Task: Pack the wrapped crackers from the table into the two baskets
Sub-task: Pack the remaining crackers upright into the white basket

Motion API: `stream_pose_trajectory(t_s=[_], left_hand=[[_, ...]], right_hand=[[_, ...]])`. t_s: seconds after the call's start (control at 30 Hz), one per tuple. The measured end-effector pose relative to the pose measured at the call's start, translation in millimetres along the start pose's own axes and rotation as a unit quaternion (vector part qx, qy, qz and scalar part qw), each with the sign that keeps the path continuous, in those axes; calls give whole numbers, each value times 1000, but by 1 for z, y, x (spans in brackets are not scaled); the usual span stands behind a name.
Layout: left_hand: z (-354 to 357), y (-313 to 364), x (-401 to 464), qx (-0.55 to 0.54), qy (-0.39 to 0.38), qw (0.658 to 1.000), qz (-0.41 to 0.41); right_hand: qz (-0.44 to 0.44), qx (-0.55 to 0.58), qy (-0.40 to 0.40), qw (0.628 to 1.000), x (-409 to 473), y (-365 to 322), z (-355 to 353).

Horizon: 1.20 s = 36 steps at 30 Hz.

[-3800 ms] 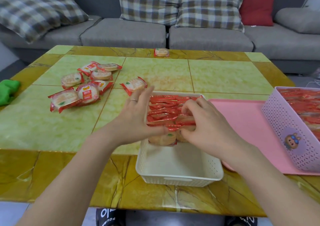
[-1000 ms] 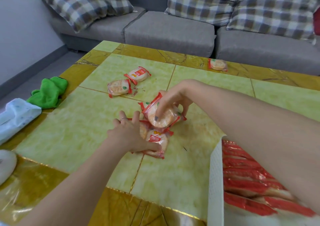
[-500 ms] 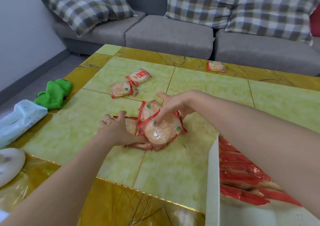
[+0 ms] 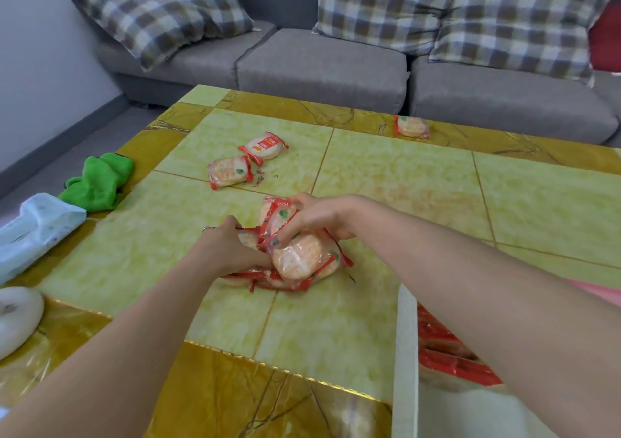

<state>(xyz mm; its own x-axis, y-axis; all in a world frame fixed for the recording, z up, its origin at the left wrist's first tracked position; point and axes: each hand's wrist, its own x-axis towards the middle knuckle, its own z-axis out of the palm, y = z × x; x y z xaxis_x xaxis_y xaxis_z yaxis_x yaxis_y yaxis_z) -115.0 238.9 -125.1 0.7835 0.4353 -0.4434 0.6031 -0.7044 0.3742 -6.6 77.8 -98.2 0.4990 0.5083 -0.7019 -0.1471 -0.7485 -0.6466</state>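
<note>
Several wrapped crackers bunched under my two hands at mid-table.

My left hand [image 4: 225, 248] and right hand [image 4: 314, 217] curl around the pile [image 4: 297, 261]; its count is hidden. Three loose packs: two [image 4: 229, 171] [image 4: 264, 146] together, one [image 4: 411, 127] far. One white basket [image 4: 406, 353], cut off, holds red packs.

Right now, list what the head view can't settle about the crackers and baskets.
- Cracker bundle: the exact count is hidden by the left hand and right hand gripping it.
- White basket: cut off by the bottom edge and covered by the right forearm, so its fill is unclear.
- Second basket: out of frame.
- Far cracker: print too small to read.
</note>
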Motion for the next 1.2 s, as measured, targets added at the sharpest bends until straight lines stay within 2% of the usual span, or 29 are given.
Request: stream_pose_trajectory(t_s=[0.17,0.43,0.53,0.6,0.67,0.73,0.83,1.0,1.2], left_hand=[[2,-5,-6,-9,21,1000,-3],[0,-16,-15,-46,65,996,-34],[-6,-25,-20,-49,63,995,-58],[-11,-31,-24,-88,47,992,-73],[-17,-35,-28,-204,21,975,-86],[-24,-37,-33,-342,-20,936,-87],[-27,-26,-33,-437,-46,897,-50],[-13,5,-17,-444,-55,894,-14],[-21,31,-1,-401,-108,910,16]], right_hand=[[26,-29,-79,996,-8,-3,0],[18,-61,-28,998,-13,0,9],[36,-124,-38,991,-16,-1,10],[48,-137,-49,988,-19,0,9],[41,-116,-31,992,-23,0,5],[40,-77,-39,995,-23,2,-1],[56,-14,-62,996,-22,8,-6],[57,68,-67,994,-26,19,-18],[17,175,5,984,-35,30,-52]])
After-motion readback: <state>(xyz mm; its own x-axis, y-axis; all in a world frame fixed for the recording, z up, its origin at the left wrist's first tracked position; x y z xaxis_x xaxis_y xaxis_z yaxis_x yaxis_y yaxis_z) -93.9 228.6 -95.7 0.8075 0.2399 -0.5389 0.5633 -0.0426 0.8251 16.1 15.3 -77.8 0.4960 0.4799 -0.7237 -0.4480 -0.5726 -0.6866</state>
